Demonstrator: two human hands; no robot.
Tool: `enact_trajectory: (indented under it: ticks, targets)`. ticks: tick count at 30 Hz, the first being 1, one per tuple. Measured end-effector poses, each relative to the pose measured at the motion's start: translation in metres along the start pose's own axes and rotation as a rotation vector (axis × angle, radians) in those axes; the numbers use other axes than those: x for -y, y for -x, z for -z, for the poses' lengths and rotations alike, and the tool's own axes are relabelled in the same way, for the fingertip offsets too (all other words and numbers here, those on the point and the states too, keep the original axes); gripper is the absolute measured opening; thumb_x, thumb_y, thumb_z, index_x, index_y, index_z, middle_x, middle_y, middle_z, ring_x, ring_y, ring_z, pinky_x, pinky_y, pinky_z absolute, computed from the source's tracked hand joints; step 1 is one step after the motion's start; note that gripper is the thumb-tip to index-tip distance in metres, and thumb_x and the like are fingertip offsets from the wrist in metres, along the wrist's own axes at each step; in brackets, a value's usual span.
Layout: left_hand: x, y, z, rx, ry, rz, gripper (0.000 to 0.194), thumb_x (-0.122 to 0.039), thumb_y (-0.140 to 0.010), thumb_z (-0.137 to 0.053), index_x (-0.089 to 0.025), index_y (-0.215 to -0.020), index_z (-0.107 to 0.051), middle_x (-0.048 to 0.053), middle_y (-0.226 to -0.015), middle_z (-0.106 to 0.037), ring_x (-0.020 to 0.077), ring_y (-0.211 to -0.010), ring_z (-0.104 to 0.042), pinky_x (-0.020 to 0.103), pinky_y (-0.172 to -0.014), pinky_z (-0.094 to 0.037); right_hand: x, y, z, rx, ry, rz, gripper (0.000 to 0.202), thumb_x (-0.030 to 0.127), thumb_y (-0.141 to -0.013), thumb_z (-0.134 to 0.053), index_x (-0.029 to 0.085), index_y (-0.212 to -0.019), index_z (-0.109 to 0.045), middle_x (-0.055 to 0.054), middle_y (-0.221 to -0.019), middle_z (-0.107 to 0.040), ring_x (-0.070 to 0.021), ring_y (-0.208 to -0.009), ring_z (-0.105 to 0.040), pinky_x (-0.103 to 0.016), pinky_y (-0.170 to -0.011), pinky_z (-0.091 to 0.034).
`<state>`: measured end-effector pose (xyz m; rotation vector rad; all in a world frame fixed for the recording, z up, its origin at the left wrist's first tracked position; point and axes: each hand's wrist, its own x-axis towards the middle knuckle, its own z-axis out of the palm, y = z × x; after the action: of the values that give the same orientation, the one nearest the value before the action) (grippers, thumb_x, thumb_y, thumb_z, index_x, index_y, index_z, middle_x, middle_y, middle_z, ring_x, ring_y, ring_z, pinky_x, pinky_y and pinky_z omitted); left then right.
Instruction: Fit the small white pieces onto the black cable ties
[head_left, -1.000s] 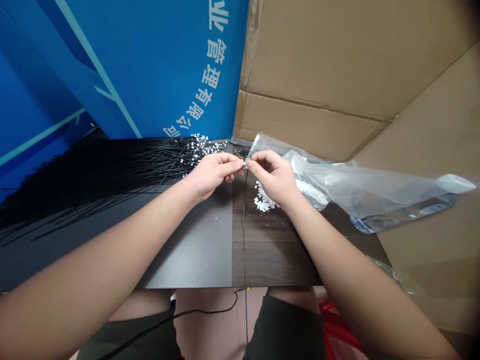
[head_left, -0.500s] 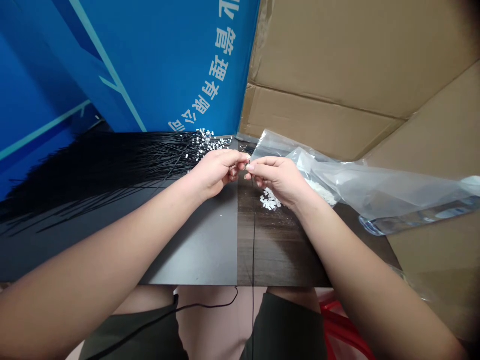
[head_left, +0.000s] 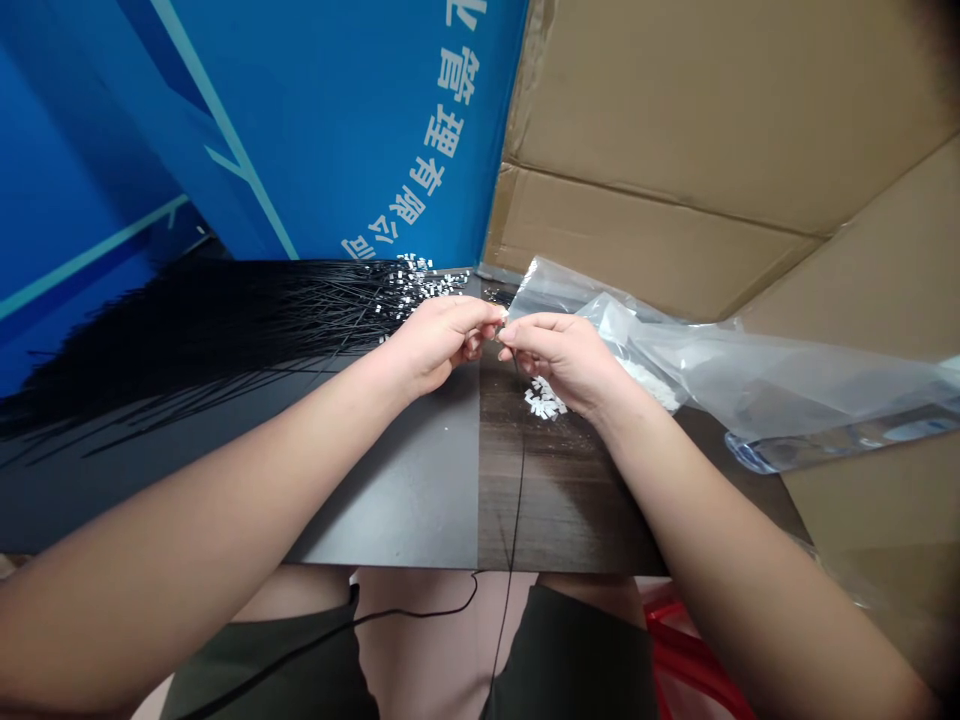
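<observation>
My left hand (head_left: 448,342) and my right hand (head_left: 564,358) meet fingertip to fingertip above the table. Between my right thumb and fingers is pinched the end of a thin black wire (head_left: 519,480), which hangs down over the table's front edge. My left fingers are closed in a pinch on what looks like a small white connector (head_left: 503,314), mostly covered by the fingertips. Below my right hand lies a small heap of loose white connectors (head_left: 544,398). Left of my left hand spreads a large bundle of black wires (head_left: 247,310), with white connectors (head_left: 416,285) at their right ends.
A clear plastic bag (head_left: 720,370) stretches to the right, with more white pieces (head_left: 651,385) by its mouth. Behind the table stand a blue printed panel (head_left: 322,120) and a cardboard wall (head_left: 675,110). Below the table's right side is something red (head_left: 694,655).
The hanging wire now slants, its lower end swung left and its top a little right. Both hands keep their pinch close together. The view has shifted slightly.
</observation>
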<state>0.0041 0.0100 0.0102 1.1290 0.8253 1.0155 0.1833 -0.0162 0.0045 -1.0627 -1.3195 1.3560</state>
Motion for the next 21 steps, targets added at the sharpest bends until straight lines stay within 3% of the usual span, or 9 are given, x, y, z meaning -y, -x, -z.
enact_trajectory:
  ticks: [13,21]
  targets:
    - [0.0004,-0.0005,0.0010,0.070,0.011,-0.026,0.017,-0.023,-0.076,-0.078,-0.014,-0.067,-0.066,0.000,-0.068,-0.060,0.0069,-0.058,-0.050,0.021,-0.055,-0.038,0.0084,0.0036,-0.0008,0.051,-0.075,-0.114,0.015,0.028,-0.076,-0.084,0.016,-0.073,-0.077,-0.003,-0.072,-0.070,-0.0074,-0.055,-0.048,-0.025,-0.051,-0.033]
    - [0.0027,-0.0017,0.0025,0.092,0.104,0.032,0.020,-0.024,-0.076,-0.082,-0.014,-0.070,-0.065,-0.001,-0.070,-0.060,0.0062,-0.057,-0.050,0.021,-0.055,-0.040,0.0062,0.0012,0.0026,0.091,-0.159,-0.121,0.013,0.026,-0.076,-0.085,0.016,-0.079,-0.078,-0.001,-0.072,-0.068,-0.0068,-0.059,-0.049,-0.023,-0.052,-0.035]
